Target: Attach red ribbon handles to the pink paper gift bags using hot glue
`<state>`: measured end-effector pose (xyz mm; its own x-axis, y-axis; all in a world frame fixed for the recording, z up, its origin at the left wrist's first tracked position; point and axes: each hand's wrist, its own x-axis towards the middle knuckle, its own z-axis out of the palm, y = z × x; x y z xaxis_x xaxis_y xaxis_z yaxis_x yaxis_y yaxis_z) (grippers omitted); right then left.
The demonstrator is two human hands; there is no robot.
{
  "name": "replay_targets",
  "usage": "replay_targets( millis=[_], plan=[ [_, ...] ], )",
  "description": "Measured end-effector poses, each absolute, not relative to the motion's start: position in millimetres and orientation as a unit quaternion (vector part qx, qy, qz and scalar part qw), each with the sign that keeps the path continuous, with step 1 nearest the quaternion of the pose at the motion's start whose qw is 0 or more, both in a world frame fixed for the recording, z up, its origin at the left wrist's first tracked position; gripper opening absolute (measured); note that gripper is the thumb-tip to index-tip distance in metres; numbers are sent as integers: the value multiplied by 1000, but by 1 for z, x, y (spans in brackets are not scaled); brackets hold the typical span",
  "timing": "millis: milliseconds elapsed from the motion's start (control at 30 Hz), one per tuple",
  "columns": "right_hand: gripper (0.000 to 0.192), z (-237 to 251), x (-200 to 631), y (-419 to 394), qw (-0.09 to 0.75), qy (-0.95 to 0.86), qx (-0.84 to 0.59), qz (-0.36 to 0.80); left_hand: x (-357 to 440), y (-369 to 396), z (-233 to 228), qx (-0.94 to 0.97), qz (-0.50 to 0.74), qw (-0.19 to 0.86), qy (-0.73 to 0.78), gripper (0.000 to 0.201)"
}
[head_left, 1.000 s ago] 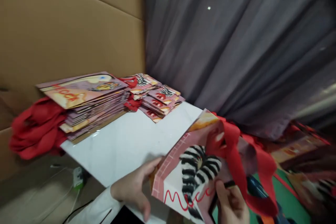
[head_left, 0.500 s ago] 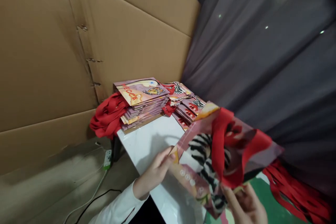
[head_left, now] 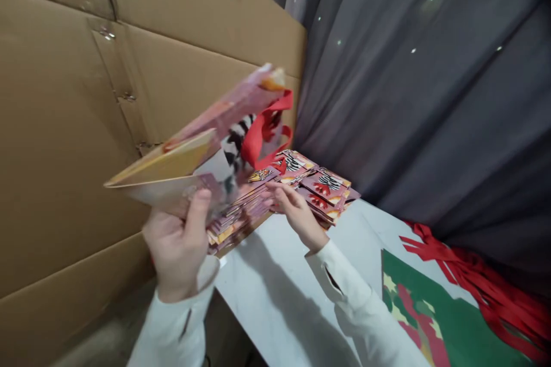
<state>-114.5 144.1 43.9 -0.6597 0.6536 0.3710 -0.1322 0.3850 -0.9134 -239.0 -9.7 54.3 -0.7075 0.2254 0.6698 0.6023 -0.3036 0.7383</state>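
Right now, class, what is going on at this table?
A person in white sleeves holds a flattened printed bag with red handles up in the left hand, over the edge of the white table. The right hand touches a stack of similar bags lying by the cardboard wall.

Left hand raised, fingers clamped, thumb up. Right hand extended forward, fingers loosely curled.

A: From my feed the raised bag is smeared by motion; I can't read its print.

B: Same here. It hides most of the near stack, and the green bag is cut off by the bottom edge.
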Motion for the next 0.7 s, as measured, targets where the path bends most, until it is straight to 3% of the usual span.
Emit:
replay_targets(
  millis=[67, 200, 433, 700],
  plan=[
    [38, 28, -108, 171, 378, -813, -294, 330, -271, -3, 76, -482, -645, 189, -562, 28],
    [25, -1, -67, 228, 359, -811, -424, 185, -326, 26, 86, -667, -487, 111, -553, 36],
    [35, -17, -38, 293, 249, -824, -507, 44, -361, 54, 48, -745, -180, 26, -642, 52],
    [23, -9, -34, 306, 137, -840, -525, -10, -348, 49, 46, -687, -136, 63, -711, 55]
  ],
)
